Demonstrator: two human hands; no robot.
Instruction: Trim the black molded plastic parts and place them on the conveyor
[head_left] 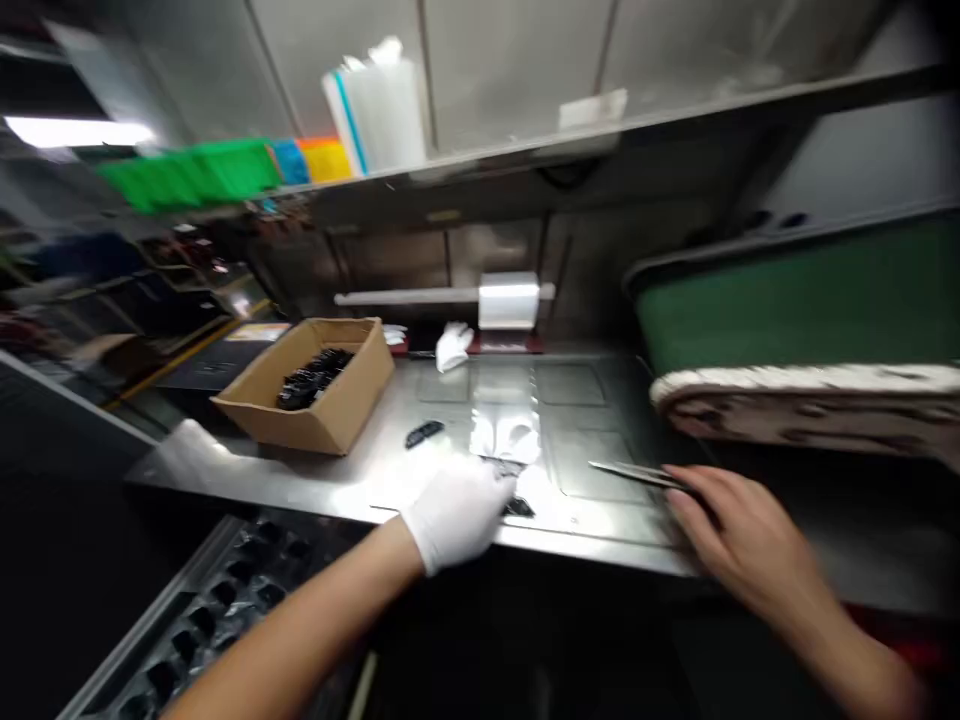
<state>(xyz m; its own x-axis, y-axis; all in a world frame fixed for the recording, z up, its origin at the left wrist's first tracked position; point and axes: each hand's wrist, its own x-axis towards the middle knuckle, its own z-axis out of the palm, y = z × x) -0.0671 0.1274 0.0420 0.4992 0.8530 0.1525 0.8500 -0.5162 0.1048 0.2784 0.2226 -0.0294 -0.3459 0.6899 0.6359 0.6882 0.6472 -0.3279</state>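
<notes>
box [289, 428]: brown, black bits [311, 380] inside.
left hand [459, 508]: gloved in white, in front and to the right of the box, at a black part [519, 508]; blur hides its fingers, so i cannot tell if they grip it.
right hand [750, 535]: far right of the box, fingers closed around tweezers [630, 473].
loose piece [424, 433]: black, just right of the box.
risk: a slip could make the tweezers scratch the part; a left hand bump might shove the loose piece.
</notes>
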